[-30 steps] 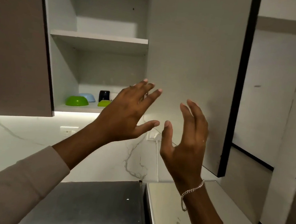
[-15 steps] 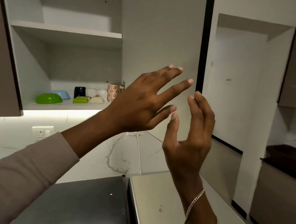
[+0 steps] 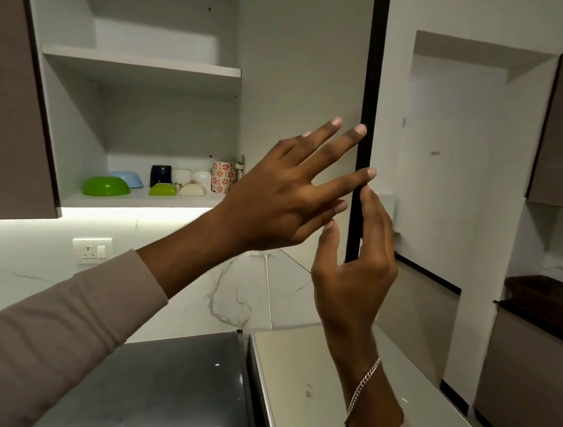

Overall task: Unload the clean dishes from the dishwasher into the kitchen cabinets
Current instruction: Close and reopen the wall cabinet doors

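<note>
left hand [image 3: 275,192] fingers spread wide, empty, before open cabinet door [image 3: 305,60] | right hand [image 3: 353,272] nearer, loosely open, door's upright edge between thumb and fingers | green bowl [image 3: 105,186] on lower shelf [image 3: 143,201], far left

Dim room w/ bright under-cabinet strip light [image 3: 128,214], slight wide-angle edge bending.

Marble backsplash [image 3: 10,266], wall socket [image 3: 91,250], white wall [image 3: 447,195]

Cabinet [image 3: 77,107] stood open, door [image 3: 301,60] swung out right. Lower shelf [image 3: 143,201] held green bowl [image 3: 105,186], blue bowl [image 3: 128,178], dark mug [image 3: 160,175], floral cup [image 3: 222,177].
</note>
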